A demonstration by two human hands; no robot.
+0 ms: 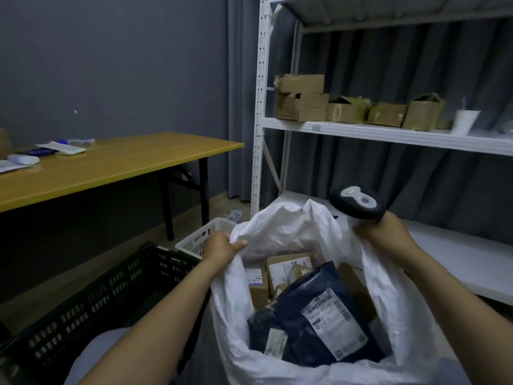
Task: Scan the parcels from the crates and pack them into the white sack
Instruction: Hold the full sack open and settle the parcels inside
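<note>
**Sack held open, crates off to the left**

The white sack [277, 232] stands directly in front of the person, mouth up, between the two forearms. The left hand [222, 247] pinches the sack's left rim, thumb over the fabric and fingers curled beneath, pulling that side outward. The right hand [388, 232] is wrapped closed around the handle of the scanner [356, 202], whose head points away and to the left above the sack's far rim. The rim rises right against this hand, but it cannot be told whether the fingers also catch the fabric.

Inside the sack, a dark blue mailer [313, 301] lies tilted on top with its label [333, 326] facing up. Its long axis runs from the far side down toward the person. Cardboard boxes [288, 269] sit behind and beneath it.

The black crate [111, 295] lies low and to the left, just beside the left forearm, and the white basket [200, 237] stands beyond it, close to the left hand. Both are on the left hand's side and well apart from the right hand. Their insides are not visible, so it cannot be told whether any parcels remain in them.

Fetching another parcel would likely fall to the left hand. It is the nearer one, and the right is occupied with the scanner. To do so it must first let go of the rim, and that side of the mouth may then sag.
</note>
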